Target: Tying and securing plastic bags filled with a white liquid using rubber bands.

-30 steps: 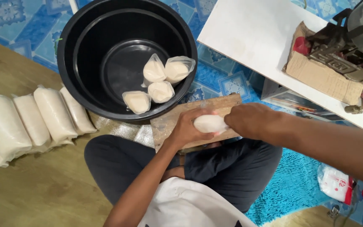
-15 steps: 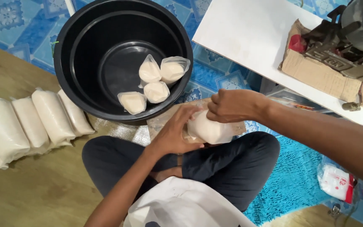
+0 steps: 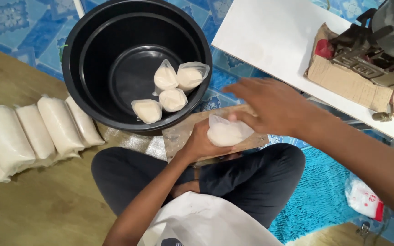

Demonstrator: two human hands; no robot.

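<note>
The floor point(image 3: 33, 214) under the seated person is brown with a wood grain. Further off it gives way to blue patterned tiles point(image 3: 10, 23) with pale ornamental squares. A shaggy turquoise rug point(image 3: 315, 200) lies at the lower right. A white tabletop point(image 3: 274, 36) cuts across the upper right corner, its edge running diagonally. On it stands an open cardboard box point(image 3: 347, 82) with dark metal parts inside. The light is even and soft, with faint shadows on the wood. No walls or windows are in view.
</note>
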